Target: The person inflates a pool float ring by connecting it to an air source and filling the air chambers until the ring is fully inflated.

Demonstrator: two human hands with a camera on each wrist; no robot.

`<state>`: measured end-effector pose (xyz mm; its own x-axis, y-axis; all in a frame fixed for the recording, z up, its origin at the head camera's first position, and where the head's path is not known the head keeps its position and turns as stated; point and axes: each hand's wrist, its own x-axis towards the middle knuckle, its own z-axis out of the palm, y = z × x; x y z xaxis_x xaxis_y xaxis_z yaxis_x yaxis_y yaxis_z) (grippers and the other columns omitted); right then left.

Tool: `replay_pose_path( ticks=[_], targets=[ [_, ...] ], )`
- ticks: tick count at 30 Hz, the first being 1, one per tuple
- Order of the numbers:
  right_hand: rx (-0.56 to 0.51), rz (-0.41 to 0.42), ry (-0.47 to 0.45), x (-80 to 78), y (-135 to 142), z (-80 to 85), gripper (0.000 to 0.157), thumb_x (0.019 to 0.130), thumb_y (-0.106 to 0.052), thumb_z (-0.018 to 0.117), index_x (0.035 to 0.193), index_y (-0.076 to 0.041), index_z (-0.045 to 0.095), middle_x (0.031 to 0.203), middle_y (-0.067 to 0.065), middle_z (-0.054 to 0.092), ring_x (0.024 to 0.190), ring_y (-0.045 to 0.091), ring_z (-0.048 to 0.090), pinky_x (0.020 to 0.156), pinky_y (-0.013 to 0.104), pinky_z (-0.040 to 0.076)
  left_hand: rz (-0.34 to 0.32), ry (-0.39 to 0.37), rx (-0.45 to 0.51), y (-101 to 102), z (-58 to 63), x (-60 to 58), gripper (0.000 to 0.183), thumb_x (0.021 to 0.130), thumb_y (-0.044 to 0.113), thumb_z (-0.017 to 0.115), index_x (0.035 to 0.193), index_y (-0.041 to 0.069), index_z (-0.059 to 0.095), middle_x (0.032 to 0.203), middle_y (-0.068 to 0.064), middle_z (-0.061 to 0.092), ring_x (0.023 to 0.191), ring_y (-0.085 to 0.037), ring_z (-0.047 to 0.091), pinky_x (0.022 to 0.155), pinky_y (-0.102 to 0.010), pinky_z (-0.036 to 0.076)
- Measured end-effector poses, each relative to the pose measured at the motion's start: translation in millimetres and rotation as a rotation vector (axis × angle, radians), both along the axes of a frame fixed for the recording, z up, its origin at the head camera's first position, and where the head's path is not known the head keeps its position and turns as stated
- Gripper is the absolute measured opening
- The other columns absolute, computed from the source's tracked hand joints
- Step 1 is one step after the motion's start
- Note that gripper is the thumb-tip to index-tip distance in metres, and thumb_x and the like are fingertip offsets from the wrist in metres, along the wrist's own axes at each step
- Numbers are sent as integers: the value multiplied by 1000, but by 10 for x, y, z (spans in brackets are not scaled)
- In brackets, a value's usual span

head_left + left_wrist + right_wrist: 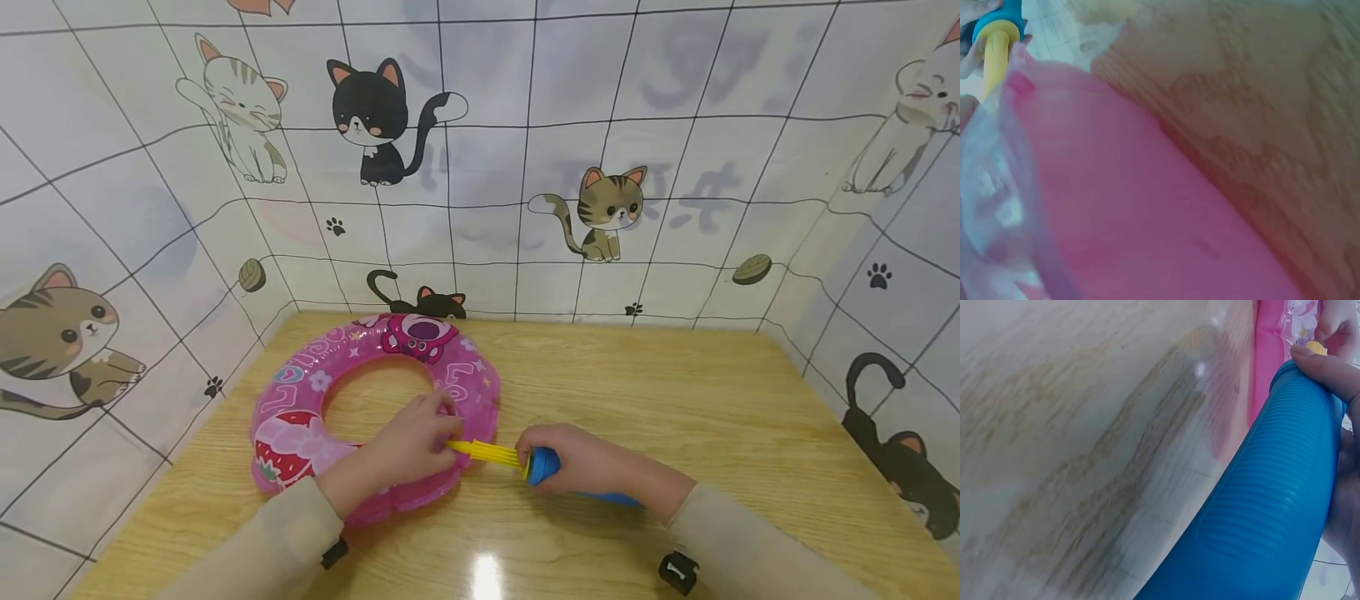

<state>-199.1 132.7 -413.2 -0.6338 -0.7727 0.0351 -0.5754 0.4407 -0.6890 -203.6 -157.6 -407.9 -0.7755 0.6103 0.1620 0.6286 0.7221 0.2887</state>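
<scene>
A pink inflatable swim ring [468, 379] with printed bear, strawberry and flowers lies at the left of the wooden table, rounded out with air. My left hand [416, 437] reaches over its near right side, fingers curled and pinching at the ring where the tip of a yellow nozzle [491, 452] meets it; the fingertips partly hide that spot. Gripped in my right hand [577, 458] is a blue hand pump [1266, 475] with a ribbed barrel. The yellow nozzle points left out of the pump's blue end toward my left fingers.
The light wooden table [637, 375] extends right and behind the ring. White cloth walls [487, 167] with a black grid and cartoon cats enclose the back and both sides. Black straps show beneath both sleeves.
</scene>
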Motion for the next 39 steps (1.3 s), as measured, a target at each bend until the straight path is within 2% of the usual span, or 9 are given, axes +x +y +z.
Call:
replay_pose_path(
  ticks=[6,13,20,23,27,30,32,36,39],
  targets=[
    [19,-7,-50,-5,38,24,34,79,-8,81,98,-25,58,103,-10,58,89,14,52,77,29,48,-110,16,8,-109,-30,-57,17,85,31,77,100,27,69,116,3,48,103,-13,47,91,-33,49],
    [15,-1,-121,-11,46,70,30,80,-11,80,99,-23,60,102,-8,59,87,16,52,75,30,48,-151,47,-11,-131,-51,-87,15,86,29,76,99,26,70,118,1,49,107,-14,48,95,-33,47],
    [67,-16,-122,-30,54,76,30,80,-16,81,98,-27,61,99,-11,60,88,16,53,76,30,48,-137,4,-37,-113,-20,-61,15,86,30,75,100,27,70,119,0,49,109,-15,48,95,-33,48],
    [75,-12,-50,-21,48,52,32,79,-14,82,97,-28,60,99,-13,59,88,14,53,76,29,48,-132,-7,-33,-109,-3,-51,15,86,29,75,100,27,70,118,0,49,109,-15,49,95,-33,48],
    [61,3,89,-5,44,12,35,76,-10,83,95,-26,59,100,-15,59,86,10,52,76,26,48,-132,-19,-12,-109,5,-54,16,86,26,76,101,24,71,118,0,50,109,-16,50,95,-34,48],
    [52,16,163,0,68,-1,34,76,-9,83,95,-24,60,103,-12,60,87,10,53,76,27,49,-143,-16,-2,-134,-13,-75,15,87,26,75,101,23,71,118,0,51,109,-16,50,95,-34,48],
    [50,-13,152,7,119,6,33,76,-8,83,94,-23,60,107,-9,61,91,13,54,76,27,50,-141,4,0,-181,-38,-93,15,87,24,75,101,22,72,117,0,51,108,-16,51,94,-34,48],
    [29,-115,46,32,290,52,34,76,-5,83,92,-23,60,119,0,61,105,24,56,78,32,51,-111,36,8,-284,-84,-119,12,85,22,77,97,22,73,116,1,51,107,-15,51,93,-35,49],
    [11,-148,12,35,394,70,34,76,-5,83,93,-23,59,123,5,60,110,31,56,79,34,52,-91,11,24,-316,-89,-121,13,86,23,76,98,24,73,117,3,50,108,-14,50,94,-34,49]
  ],
)
